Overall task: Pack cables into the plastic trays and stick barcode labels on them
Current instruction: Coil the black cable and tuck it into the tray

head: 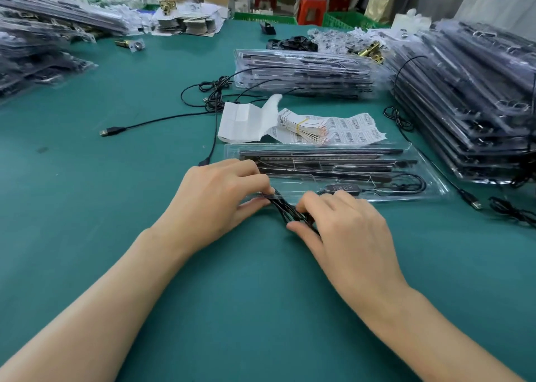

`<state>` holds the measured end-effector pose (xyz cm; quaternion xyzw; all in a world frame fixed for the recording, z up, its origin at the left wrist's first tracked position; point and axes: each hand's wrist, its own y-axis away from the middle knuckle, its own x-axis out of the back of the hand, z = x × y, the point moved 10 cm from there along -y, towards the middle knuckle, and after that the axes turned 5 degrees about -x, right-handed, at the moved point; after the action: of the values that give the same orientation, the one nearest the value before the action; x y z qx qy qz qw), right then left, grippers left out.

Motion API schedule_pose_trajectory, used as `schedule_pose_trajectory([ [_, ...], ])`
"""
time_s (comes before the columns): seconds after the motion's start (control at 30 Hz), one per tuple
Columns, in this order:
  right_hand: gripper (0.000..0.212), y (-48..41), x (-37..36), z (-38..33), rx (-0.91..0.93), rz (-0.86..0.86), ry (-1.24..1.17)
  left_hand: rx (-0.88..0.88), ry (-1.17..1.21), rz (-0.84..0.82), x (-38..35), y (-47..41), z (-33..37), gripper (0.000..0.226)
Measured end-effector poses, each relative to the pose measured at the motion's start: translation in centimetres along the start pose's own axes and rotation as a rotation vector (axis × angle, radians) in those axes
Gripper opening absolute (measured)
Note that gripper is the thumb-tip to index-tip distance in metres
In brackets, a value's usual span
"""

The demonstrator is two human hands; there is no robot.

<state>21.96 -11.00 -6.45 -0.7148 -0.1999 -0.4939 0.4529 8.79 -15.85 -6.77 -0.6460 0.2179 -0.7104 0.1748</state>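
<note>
Both arms reach forward over the green table (116,184), with the backs of the hands facing up. The left hand (220,196) has its fingers curled, and its fingers and thumb pinch one end of a black cable bundle (285,209). The right hand (342,228) curls over the other end, with its thumb below, and grips it too. The bundle sits between the two hands, right at the near edge of the clear tray (429,188). Long black bars lie in the tray. The barcode labels (351,126) lie just behind the tray
</note>
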Motion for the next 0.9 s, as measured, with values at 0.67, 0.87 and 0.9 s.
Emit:
schedule_pose_trajectory([
  [0.67,0.028,-1.0,-1.6,0.1,0.329,0.254,0.108,0.026,-0.022,0.043,-0.1,0.1,0.6,0.017],
  [0.87,0.036,-0.9,-1.8,1.5,0.27,0.132,0.021,0.046,-0.068,0.076,0.0,0.3,0.8,0.018],
  [0.9,0.038,-1.1,-1.8,1.8,0.244,0.126,0.018,0.047,-0.067,0.083,0.1,0.3,0.8,0.018],
])
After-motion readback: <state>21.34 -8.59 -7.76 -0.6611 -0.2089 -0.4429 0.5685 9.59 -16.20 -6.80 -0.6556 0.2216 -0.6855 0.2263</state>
